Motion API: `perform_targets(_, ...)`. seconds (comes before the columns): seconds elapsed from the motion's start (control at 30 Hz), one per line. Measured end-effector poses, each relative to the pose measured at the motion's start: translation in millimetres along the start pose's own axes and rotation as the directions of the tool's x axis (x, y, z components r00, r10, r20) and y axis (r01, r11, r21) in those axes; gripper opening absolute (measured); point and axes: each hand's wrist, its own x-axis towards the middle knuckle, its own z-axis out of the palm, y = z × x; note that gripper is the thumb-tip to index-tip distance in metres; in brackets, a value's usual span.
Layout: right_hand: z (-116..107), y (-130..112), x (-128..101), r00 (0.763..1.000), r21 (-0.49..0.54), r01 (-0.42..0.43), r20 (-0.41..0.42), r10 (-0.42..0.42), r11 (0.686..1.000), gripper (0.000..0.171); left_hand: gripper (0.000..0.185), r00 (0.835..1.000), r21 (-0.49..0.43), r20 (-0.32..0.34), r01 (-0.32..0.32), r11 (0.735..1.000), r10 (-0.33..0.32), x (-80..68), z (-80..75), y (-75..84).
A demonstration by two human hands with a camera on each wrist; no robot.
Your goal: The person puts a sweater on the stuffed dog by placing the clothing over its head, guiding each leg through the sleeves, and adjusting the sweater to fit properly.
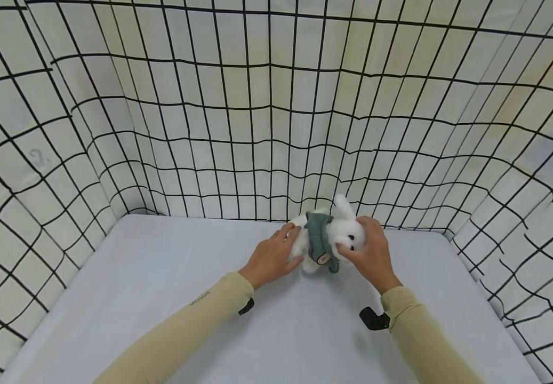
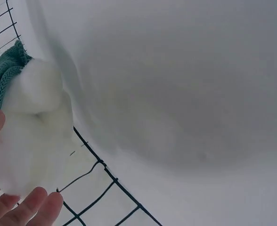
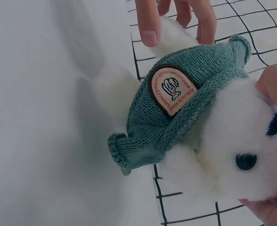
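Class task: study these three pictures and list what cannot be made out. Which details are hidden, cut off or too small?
- White plush animal's head, left wrist view: mostly cut off by the left edge.
- One eye, right wrist view: partly covered by the right grip.
- Sweater patch wording, head view: too small.
- Left sleeve lettering, head view: too small.

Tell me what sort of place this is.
Probably a partly enclosed work booth, judging by the plain white table, the pale walls on three sides with a black grid, and the plush toy at the table's far edge.
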Motion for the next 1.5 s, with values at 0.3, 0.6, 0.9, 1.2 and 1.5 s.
perform_targets(0.3,25,-6,-11,0.997,0.097,-0.066,-0.039,0.071,0.993,0.064,0.054,0.998,0.047,-0.034,-0.045,0.998,0.046,-4.4,-7.2,-7.2)
perform_targets(0.6,39,1,-31,0.965,0.133,-0.263,0.058,0.257,0.956,0.075,0.039,0.990,0.030,-0.098,-0.094,0.995,0.097,-5.0,-6.4,-8.9)
perform_targets(0.9,40,18,-43,0.938,0.118,-0.323,0.171,0.301,0.939,0.084,0.038,0.986,0.081,-0.087,-0.138,0.987,0.144,-5.2,-4.8,-3.1)
perform_targets(1.2,39,30,-51,0.901,0.110,-0.386,0.258,0.349,0.916,0.086,0.036,0.982,0.086,-0.092,-0.157,0.984,0.165,-3.6,-3.0,2.6)
perform_targets(1.5,36,38,-59,0.865,0.103,-0.440,0.316,0.390,0.892,0.088,0.036,0.984,0.074,-0.067,-0.158,0.985,0.163,-0.6,-3.1,10.1)
